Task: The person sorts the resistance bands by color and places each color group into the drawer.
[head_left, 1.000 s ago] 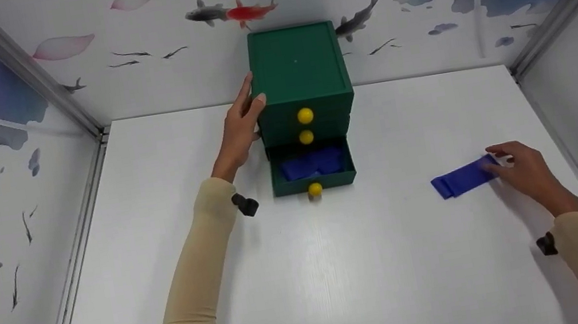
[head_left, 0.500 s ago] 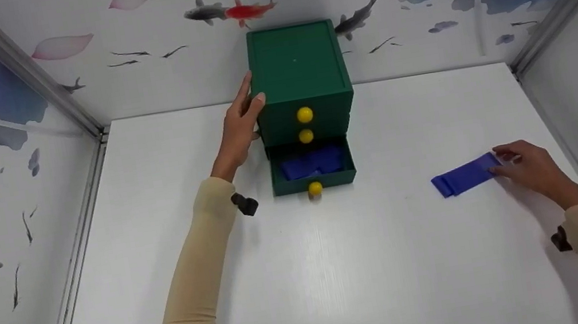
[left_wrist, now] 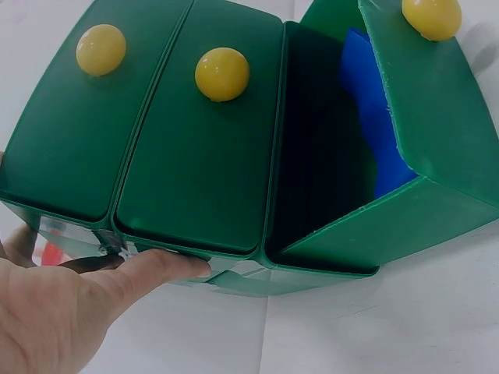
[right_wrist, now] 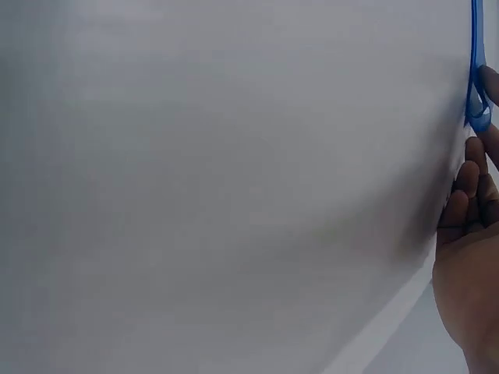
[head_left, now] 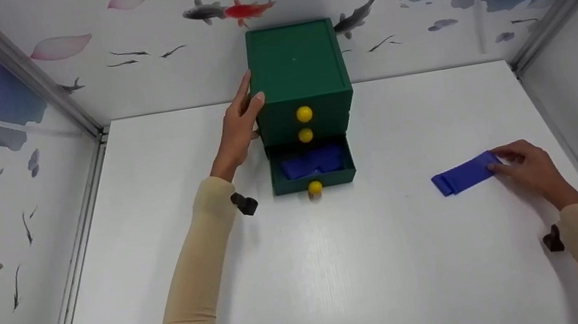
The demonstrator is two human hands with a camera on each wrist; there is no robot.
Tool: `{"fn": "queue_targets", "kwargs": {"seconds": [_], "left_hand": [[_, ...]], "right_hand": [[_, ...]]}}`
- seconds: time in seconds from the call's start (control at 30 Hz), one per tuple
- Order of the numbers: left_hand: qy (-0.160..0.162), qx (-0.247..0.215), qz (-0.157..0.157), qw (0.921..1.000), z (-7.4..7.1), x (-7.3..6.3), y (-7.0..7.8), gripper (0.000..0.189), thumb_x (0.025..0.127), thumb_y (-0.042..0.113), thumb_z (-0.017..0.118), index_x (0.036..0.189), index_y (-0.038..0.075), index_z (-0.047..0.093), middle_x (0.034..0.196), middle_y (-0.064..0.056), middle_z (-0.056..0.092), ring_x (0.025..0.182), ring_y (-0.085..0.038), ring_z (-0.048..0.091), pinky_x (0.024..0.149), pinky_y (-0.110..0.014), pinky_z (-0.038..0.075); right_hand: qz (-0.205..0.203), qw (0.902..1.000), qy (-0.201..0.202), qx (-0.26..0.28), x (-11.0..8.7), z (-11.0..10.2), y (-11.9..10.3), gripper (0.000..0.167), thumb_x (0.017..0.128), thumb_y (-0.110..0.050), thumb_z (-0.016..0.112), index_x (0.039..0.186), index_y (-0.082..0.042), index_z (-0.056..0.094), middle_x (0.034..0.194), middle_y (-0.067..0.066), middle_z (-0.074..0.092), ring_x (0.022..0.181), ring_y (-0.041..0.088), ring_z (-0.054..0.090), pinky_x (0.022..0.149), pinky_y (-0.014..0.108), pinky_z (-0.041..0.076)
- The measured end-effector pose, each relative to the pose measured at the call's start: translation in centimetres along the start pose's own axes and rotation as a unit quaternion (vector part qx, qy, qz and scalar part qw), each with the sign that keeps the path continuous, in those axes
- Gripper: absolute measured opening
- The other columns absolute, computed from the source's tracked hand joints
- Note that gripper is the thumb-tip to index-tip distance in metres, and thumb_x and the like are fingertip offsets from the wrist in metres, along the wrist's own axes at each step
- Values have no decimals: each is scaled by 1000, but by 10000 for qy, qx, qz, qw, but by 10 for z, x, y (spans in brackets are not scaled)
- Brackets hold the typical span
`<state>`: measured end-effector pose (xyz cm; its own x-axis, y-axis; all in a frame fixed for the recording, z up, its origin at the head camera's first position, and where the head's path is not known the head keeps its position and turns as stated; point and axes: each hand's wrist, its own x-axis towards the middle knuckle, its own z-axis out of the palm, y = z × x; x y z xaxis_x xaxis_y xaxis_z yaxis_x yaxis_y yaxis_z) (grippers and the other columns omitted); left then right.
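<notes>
A small green drawer cabinet (head_left: 297, 65) with yellow round knobs stands at the back of the table, its bottom drawer (head_left: 314, 182) pulled out. Folded blue pieces (head_left: 312, 163) lie inside that drawer. My left hand (head_left: 234, 130) rests against the cabinet's left side, fingers extended along it. On the right, my right hand (head_left: 531, 170) pinches the right end of a flat, folded blue strip (head_left: 465, 174). In the right wrist view the end of the blue strip (right_wrist: 477, 70) shows as a thin loop between thumb and fingers at the right edge.
The white table (head_left: 314, 285) is enclosed by white panels printed with fish and petals. The back panel (head_left: 166, 83) rises just behind the cabinet. Metal rails (head_left: 73, 265) run along the table's left side. The upper two drawers (left_wrist: 207, 148) are closed.
My right hand has shifted slightly right, its fingers sliding from on top of the blue strip to its right end. The strip has barely moved. My left hand has stayed at the cabinet.
</notes>
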<state>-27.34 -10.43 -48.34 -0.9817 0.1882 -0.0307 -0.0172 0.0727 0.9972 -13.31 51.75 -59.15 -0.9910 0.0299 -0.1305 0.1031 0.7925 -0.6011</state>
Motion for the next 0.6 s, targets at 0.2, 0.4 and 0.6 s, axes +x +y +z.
{"fn": "queue_targets", "kwargs": {"seconds": [0.2, 0.4, 0.6], "left_hand": [[4, 17, 62, 10000, -1, -1, 1, 67, 111, 61, 56, 170, 59, 25, 186, 5, 23, 170, -30, 31, 120, -79, 41], [-1, 40, 96, 9999, -1, -2, 1, 67, 111, 61, 56, 170, 59, 25, 186, 4, 24, 170, -29, 31, 121, -78, 41], [25, 7, 64, 10000, -1, -2, 0, 67, 111, 60, 56, 170, 59, 25, 186, 6, 22, 170, -31, 30, 121, -78, 40]], "right_hand": [[0, 9993, 269, 249, 1, 5, 2, 51, 109, -36, 71, 143, 1, 67, 135, 19, 63, 117, 17, 51, 91, 17, 38], [-30, 9998, 98, 162, 6, -1, -9, 38, 106, -24, 75, 130, 6, 72, 118, 16, 71, 95, -2, 54, 76, 10, 45], [236, 9972, -670, -222, 10, -14, -28, 51, 108, -26, 72, 139, 13, 65, 128, 36, 67, 113, 37, 63, 74, 12, 47]]}}
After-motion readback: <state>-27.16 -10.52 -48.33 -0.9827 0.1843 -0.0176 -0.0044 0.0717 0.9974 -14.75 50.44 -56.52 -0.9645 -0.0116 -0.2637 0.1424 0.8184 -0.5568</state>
